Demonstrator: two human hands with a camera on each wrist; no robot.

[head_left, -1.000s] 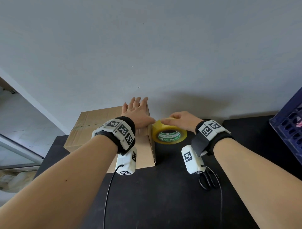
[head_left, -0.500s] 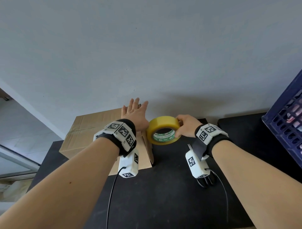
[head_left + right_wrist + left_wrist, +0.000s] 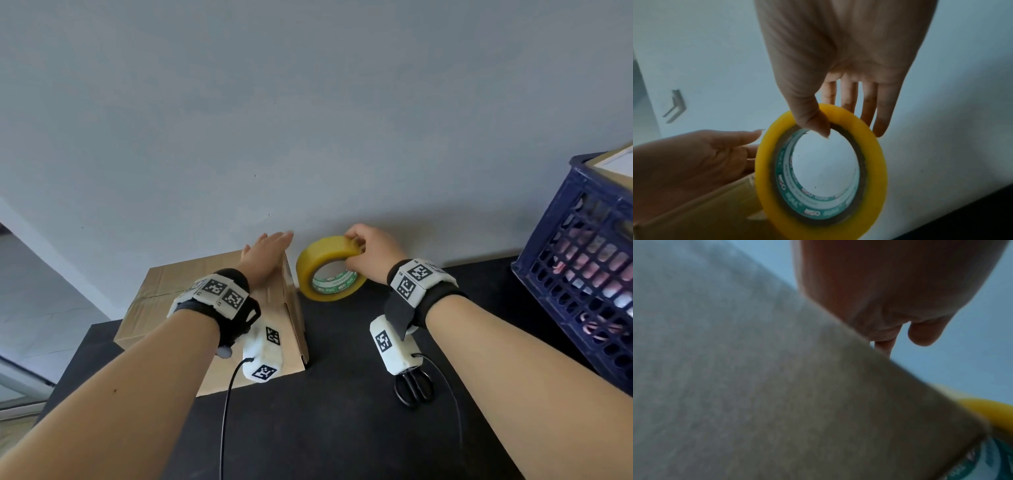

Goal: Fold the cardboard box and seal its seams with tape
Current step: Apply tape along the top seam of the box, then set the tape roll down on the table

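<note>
so the box (image 3: 219, 308) sits on the black table (image 3: 342, 428) at about 10 o'clock from table center, back edge close to the grey wall (image 3: 308, 102), flaps look folded shut w/ a seam across the top. left hand (image 3: 265, 251) lies flat on the top of the box near its right edge, fingers straight and together, pointing to 1 o'clock, not gripping anything. right hand (image 3: 371, 255) has the tape (image 3: 329, 269) pinched, thumb hooked inside the ring and the other fingers down the outside, you see that best on the right wrist cam. tape's a yellow roll w/ a green printed core, held up on edge just right of the box's far right corner, at 12 o'clock from table center; can't tell if its bottom edge touches the table. the two hands are near each other but apart. scissors (image 3: 412, 387), black handles, lie on the table at 3 o'clock, partly hidden under the right wrist cam. blue crate (image 3: 582, 267) w/ stuff in it at far right, 2 o'clock. left wrist cam is mostly blurry cardboard, plus a bit of yellow tape at lower right
</note>
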